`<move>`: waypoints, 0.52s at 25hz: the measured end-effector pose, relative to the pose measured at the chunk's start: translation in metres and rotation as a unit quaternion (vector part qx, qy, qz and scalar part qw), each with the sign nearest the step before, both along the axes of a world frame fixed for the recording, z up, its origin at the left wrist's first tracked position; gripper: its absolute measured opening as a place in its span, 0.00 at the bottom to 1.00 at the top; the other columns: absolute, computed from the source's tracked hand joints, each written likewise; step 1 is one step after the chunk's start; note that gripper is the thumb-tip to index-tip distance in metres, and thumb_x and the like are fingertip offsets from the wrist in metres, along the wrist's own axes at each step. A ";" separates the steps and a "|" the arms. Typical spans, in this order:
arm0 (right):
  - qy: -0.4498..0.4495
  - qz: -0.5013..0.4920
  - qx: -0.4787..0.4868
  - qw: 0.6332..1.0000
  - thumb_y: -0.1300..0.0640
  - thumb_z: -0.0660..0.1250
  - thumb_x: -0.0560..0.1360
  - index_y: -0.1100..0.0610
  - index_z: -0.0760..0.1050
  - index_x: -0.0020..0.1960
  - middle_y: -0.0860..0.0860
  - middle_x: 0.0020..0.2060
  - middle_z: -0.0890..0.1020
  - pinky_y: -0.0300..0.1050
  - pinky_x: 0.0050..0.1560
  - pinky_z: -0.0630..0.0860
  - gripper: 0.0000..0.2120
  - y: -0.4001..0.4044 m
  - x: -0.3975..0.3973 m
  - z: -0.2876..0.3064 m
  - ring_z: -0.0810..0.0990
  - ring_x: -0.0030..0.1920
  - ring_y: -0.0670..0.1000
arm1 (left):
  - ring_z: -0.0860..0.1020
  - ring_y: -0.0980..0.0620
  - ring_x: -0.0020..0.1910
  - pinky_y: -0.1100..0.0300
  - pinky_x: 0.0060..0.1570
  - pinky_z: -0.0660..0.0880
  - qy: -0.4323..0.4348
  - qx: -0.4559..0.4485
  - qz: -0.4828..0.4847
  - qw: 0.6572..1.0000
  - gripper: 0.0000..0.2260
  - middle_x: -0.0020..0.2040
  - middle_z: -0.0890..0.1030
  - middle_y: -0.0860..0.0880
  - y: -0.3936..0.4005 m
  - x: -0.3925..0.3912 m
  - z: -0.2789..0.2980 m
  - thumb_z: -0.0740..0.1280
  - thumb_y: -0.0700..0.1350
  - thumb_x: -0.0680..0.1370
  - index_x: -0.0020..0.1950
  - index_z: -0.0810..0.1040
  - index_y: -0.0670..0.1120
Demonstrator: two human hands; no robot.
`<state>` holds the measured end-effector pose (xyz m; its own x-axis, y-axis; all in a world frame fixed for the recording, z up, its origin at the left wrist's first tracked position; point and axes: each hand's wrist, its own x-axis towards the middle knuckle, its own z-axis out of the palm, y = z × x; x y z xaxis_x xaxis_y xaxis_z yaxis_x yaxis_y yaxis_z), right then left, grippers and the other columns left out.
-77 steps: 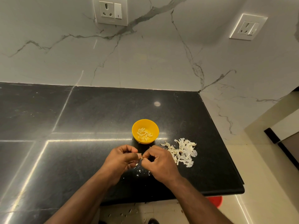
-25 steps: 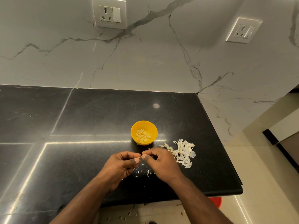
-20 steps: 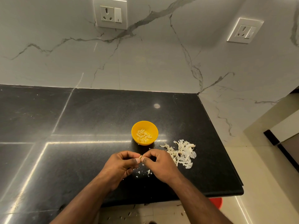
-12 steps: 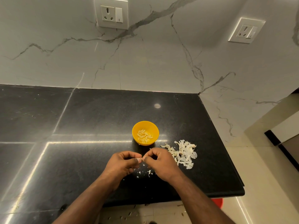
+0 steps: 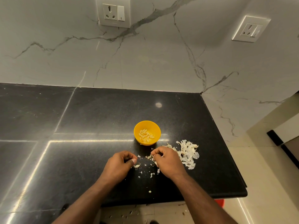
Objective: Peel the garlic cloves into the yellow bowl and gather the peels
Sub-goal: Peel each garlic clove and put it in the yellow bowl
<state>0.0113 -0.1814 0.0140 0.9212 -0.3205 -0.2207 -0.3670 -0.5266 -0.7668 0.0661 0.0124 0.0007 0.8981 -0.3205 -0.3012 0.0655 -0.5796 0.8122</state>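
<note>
Between the two hands, small peel scraps are lying scattered on the black countertop. Fingers of the left hand are being kept curled, thumb pressed against the forefinger; whether anything is being pinched there cannot be told. Fingers of the right hand are likewise being kept curled, and a pale bit of garlic peel is showing at the fingertips; whether it is being held or only touched cannot be told. Both hands are being held low over the countertop, apart from each other. Just beside the right hand, on its outer side, the peel pile is lying heaped. Beyond the hands, the yellow bowl is standing upright, and peeled garlic cloves are lying inside it. Farther out, two wall sockets are being shown on the marble wall.
</note>
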 end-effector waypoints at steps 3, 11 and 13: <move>0.014 0.039 -0.029 0.999 0.50 0.69 0.77 0.49 0.83 0.50 0.45 0.40 0.83 0.39 0.44 0.77 0.05 0.003 -0.001 0.000 0.80 0.41 0.42 | 0.80 0.60 0.42 0.65 0.37 0.70 -0.023 0.039 -0.040 0.998 0.04 0.40 0.83 0.56 -0.003 -0.004 0.002 0.72 0.50 0.78 0.43 0.82 0.56; 0.043 0.131 -0.053 0.989 0.52 0.67 0.78 0.49 0.83 0.55 0.44 0.48 0.85 0.41 0.50 0.77 0.09 0.003 -0.005 -0.001 0.81 0.46 0.42 | 0.79 0.63 0.46 0.71 0.40 0.70 -0.047 0.060 -0.058 0.995 0.10 0.46 0.83 0.61 -0.006 -0.006 0.004 0.68 0.43 0.79 0.46 0.81 0.60; 0.038 0.131 -0.059 0.989 0.52 0.67 0.77 0.49 0.83 0.54 0.44 0.47 0.85 0.44 0.51 0.78 0.08 0.003 -0.007 -0.002 0.81 0.46 0.42 | 0.79 0.63 0.45 0.72 0.39 0.69 -0.057 0.059 -0.059 0.995 0.07 0.45 0.82 0.62 -0.010 -0.010 0.006 0.69 0.46 0.79 0.49 0.82 0.58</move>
